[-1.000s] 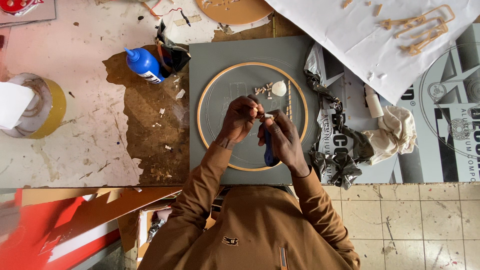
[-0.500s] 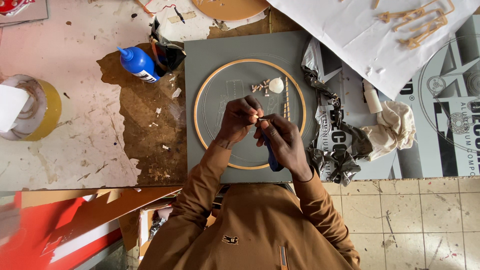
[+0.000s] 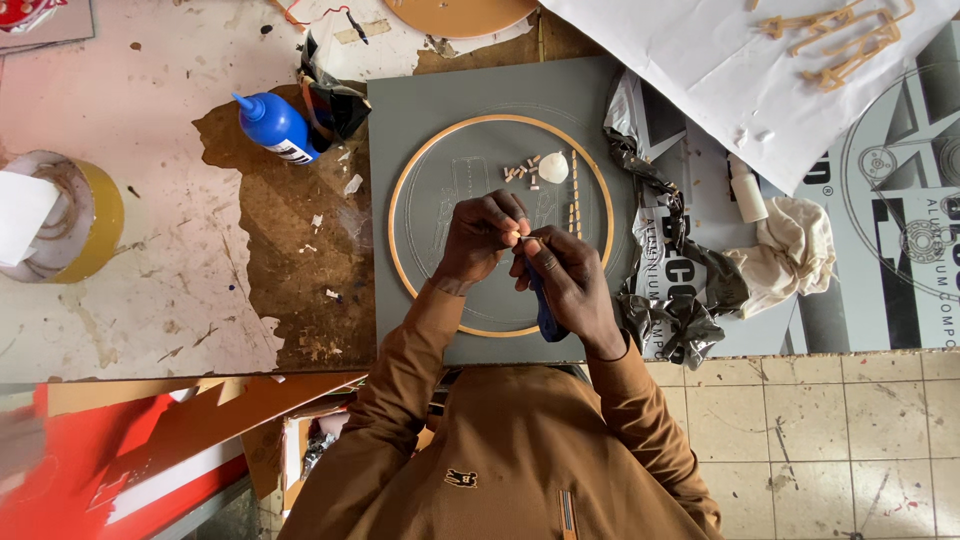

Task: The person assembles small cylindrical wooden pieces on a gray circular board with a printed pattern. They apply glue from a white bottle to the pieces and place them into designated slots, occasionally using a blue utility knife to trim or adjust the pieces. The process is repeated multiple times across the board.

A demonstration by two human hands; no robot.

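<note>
1. The left hand [image 3: 480, 240] has its fingers pinched narrow on a tiny pale piece [image 3: 517, 236], held just above the grey board [image 3: 400, 300].
2. The right hand [image 3: 565, 285] meets it fingertip to fingertip; its fingers are closed round a blue-handled tool [image 3: 545, 310], whose handle runs down out of the palm.
3. Both hands hover over the lower middle of a thin wooden ring [image 3: 400, 215] lying flat on the grey board.
4. Inside the ring, just beyond the hands, lie a cluster of small pale pieces [image 3: 522, 172], a white rounded lump [image 3: 553, 167] and a row of thin strips [image 3: 574, 205].
5. Crumpled silver-and-black foil [image 3: 670, 300] lies along the board's right edge, with a cream cloth [image 3: 790, 255] beside it.
6. A blue glue bottle [image 3: 272, 125] lies on the surface off the board's far left corner.
7. A roll of tape [image 3: 85, 225] sits by the surface's left edge.
</note>
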